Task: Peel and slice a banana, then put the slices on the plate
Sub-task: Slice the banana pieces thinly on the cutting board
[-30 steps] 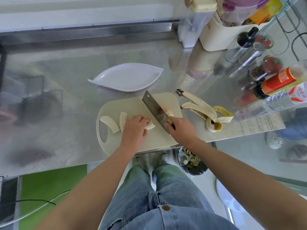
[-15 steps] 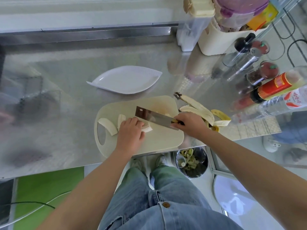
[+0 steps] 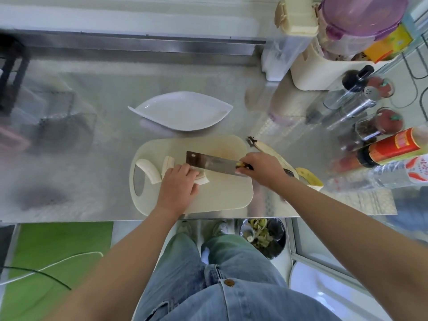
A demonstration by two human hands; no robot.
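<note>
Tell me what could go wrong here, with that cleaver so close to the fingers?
The cleaver sits right beside the left hand holding the banana piece; a slip could nick the fingers. The cutting board lies near the front edge of the counter, so a hard chop might shift it.

The person wears loose, faded light-blue jeans (image 3: 231,295) with a round copper button (image 3: 229,282) at the waist, and pale sneakers (image 3: 220,228). The arms (image 3: 120,262), left hand (image 3: 179,183) and right hand (image 3: 264,169) are bare.

plate (image 3: 183,111) behind cutting board (image 3: 227,195) | banana peel (image 3: 309,177) right of cutting board
</note>
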